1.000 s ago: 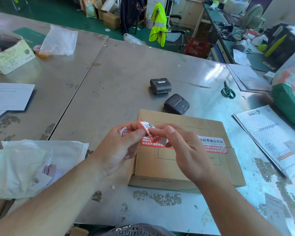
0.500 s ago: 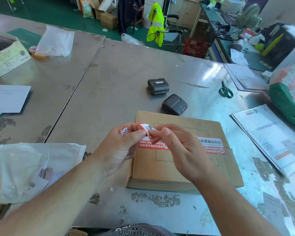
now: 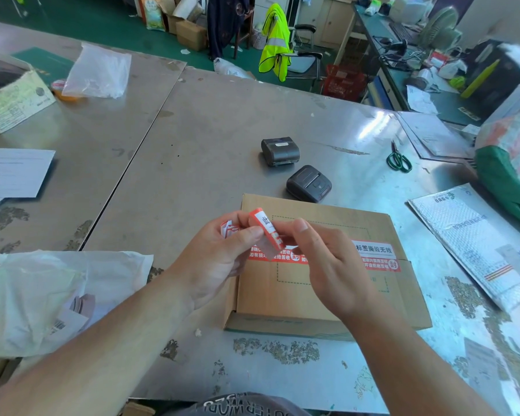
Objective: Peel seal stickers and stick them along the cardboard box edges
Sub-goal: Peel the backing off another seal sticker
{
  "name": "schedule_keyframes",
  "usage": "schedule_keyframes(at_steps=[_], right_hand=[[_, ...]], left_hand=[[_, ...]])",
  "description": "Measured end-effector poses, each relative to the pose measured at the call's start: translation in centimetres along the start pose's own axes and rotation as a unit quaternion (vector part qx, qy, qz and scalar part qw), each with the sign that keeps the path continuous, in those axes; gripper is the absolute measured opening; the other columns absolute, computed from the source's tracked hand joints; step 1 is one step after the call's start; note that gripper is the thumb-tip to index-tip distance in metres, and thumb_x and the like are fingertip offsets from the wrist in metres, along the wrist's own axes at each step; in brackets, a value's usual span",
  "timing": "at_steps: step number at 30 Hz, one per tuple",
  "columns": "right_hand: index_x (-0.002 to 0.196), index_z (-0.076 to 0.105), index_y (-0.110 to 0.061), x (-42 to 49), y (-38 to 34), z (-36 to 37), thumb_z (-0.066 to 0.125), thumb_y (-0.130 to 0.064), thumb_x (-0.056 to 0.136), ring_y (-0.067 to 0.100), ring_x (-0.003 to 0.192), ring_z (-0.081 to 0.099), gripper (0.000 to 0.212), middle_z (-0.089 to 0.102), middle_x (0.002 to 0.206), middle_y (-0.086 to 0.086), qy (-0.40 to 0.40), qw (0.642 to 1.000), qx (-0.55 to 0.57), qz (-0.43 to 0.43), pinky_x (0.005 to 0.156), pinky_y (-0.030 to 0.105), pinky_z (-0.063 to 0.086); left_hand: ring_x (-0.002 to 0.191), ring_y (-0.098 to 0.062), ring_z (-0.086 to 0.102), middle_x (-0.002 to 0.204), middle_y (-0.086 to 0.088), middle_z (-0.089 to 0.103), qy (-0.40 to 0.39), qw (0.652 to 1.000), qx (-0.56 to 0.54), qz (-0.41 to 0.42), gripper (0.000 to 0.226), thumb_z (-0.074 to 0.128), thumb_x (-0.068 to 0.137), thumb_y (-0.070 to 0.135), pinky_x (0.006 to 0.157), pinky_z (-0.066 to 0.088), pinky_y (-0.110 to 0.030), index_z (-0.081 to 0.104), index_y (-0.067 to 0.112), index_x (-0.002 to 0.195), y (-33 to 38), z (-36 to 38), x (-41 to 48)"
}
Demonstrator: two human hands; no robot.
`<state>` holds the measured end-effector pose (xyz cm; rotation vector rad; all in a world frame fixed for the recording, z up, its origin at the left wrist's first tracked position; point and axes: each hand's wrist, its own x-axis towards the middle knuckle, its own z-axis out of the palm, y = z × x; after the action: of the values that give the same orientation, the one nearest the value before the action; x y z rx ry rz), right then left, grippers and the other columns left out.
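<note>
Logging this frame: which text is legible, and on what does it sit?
"标签撕毁无效": stuck sticker on the cardboard box.
"此": held sticker, pinched by left hand and right hand.
Smaller sticker lines, bubble mailer print, papers: too blurred to read.

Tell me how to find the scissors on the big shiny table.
Start at the cardboard box on the steel table and look past its far right corner. The scissors lie flat on the bare metal, off to the right of the farther black portable printer. Nothing else nearby has bright green loop handles.
</note>
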<state>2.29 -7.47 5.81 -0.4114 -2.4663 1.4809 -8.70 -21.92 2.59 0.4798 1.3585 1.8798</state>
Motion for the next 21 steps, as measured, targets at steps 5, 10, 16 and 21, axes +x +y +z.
schedule_keyframes(at_steps=[5,10,16,21], right_hand=[[0.096,0.072,-0.009,0.00,0.33,0.32,0.028,-0.052,0.101,0.038,0.085,0.063,0.061,0.067,0.087,0.023,-0.006,1.000,-0.020,-0.012,0.076,0.053,0.048],[0.095,0.074,-0.013,-0.05,0.18,0.59,0.028,-0.050,0.102,0.041,0.084,0.062,0.059,0.067,0.083,0.025,-0.009,1.000,0.005,-0.016,0.078,0.055,0.048],[0.093,0.073,-0.011,-0.04,0.24,0.66,0.028,-0.046,0.103,0.037,0.085,0.064,0.058,0.069,0.084,0.019,-0.014,0.999,-0.003,-0.029,0.079,0.054,0.049],[0.093,0.074,-0.011,-0.20,0.52,0.83,0.030,-0.044,0.102,0.031,0.087,0.066,0.056,0.073,0.085,0.009,0.002,0.999,-0.016,-0.035,0.076,0.048,0.049]], left_hand=[[0.048,-0.013,0.023,0.060,-0.006,0.034,0.008,1.000,0.017,-0.001,0.017,0.069,0.073,0.041,0.048,0.015,-0.030,0.068,0.024,0.075,0.30,0.33,-0.05],[0.046,-0.011,0.027,0.066,-0.011,0.040,0.023,0.999,0.041,-0.008,0.015,0.068,0.078,0.030,0.044,0.021,-0.022,0.065,0.016,0.080,0.54,0.56,0.03],[0.042,-0.005,0.034,0.057,-0.001,0.049,0.027,0.996,0.088,-0.020,0.013,0.066,0.088,0.020,0.042,0.028,-0.016,0.065,0.016,0.077,0.61,0.58,0.03],[0.039,-0.002,0.039,0.059,-0.001,0.053,0.046,0.994,0.092,-0.046,0.016,0.062,0.093,0.015,0.040,0.030,-0.012,0.064,0.012,0.078,1.00,0.96,-0.10]])
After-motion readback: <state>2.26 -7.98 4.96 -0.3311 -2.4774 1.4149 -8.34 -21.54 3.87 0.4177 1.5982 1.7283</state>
